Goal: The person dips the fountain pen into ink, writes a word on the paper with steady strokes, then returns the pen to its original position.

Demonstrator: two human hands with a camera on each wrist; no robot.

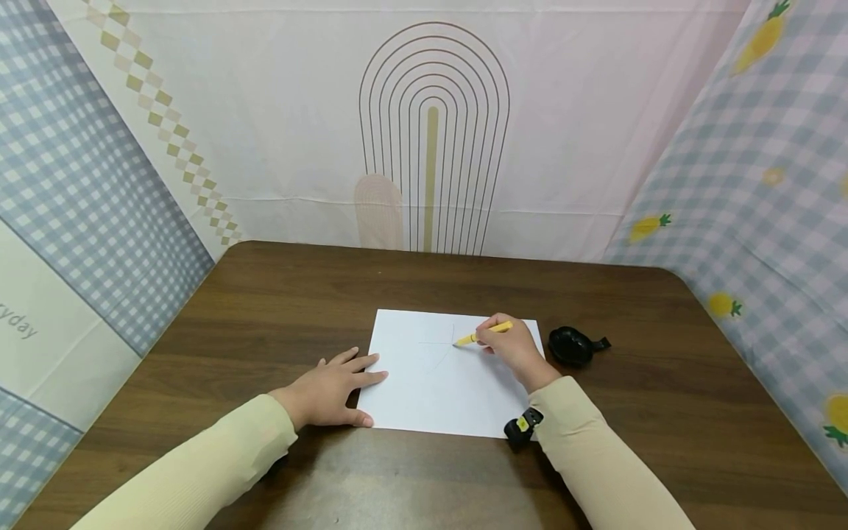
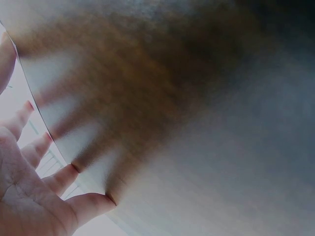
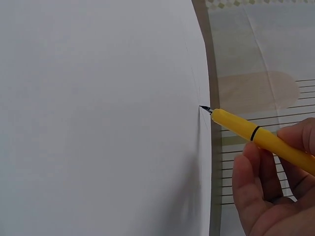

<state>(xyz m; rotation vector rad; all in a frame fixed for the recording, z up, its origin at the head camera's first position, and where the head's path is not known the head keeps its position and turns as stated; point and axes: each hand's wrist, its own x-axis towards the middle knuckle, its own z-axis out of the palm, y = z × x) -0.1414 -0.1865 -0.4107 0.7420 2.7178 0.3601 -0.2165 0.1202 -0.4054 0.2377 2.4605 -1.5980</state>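
Note:
A sheet of white paper (image 1: 430,401) lies on the brown table, with a few thin lines drawn on its upper middle part. My right hand (image 1: 515,348) pinches a yellow fountain pen (image 3: 236,124) between thumb and fingers. In the right wrist view the dark nib (image 3: 205,108) meets the paper at the drawn lines. At the sheet's left edge my left hand (image 1: 324,392) is spread out, some fingertips over the paper. The left wrist view shows that hand's palm (image 2: 24,206) and its spread fingers, tips against the surface.
A small black object with a short tab (image 1: 571,347) lies on the table just right of the paper. Brown table (image 1: 265,309) surrounds the sheet. Patterned cloth (image 1: 278,132) hangs behind the table and along both sides.

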